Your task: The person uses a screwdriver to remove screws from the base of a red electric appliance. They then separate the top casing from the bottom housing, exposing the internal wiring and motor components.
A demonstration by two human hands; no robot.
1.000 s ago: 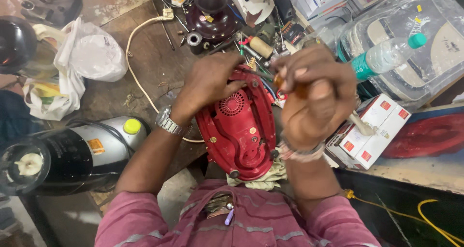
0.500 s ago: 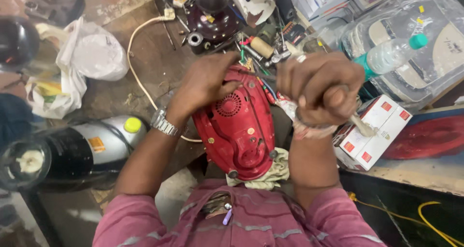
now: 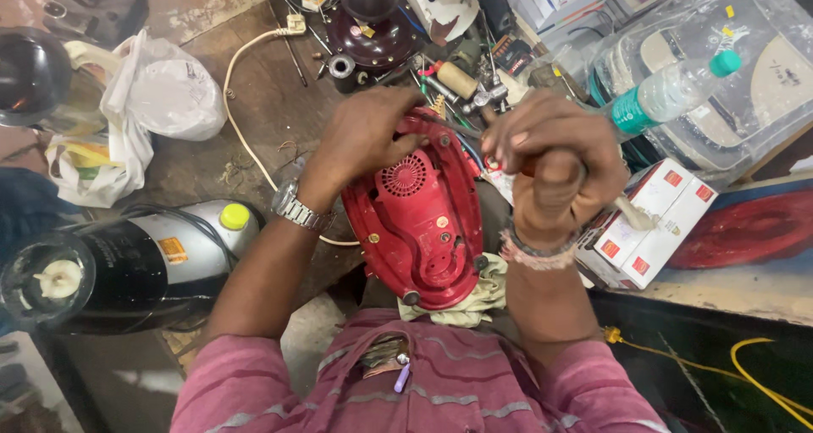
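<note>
A red appliance base (image 3: 423, 221) lies upside down against my lap on a pale cloth (image 3: 461, 302), its vented underside facing up. My left hand (image 3: 368, 137), with a metal wristwatch on the wrist, grips the base's far upper edge. My right hand (image 3: 555, 166) is closed in a fist around a tool handle, just right of the base's top corner. The tool's tip is hidden behind my fingers.
A black and silver mixer body (image 3: 127, 264) lies at the left. White plastic bags (image 3: 161, 94) and a white cable (image 3: 246, 137) sit beyond it. Dark appliance parts (image 3: 373, 27), a green-capped bottle (image 3: 669, 94) and a white and red carton (image 3: 652, 226) crowd the bench.
My right fist has twisted around the tool handle and shifted slightly right. My left hand has stayed on the red base.
</note>
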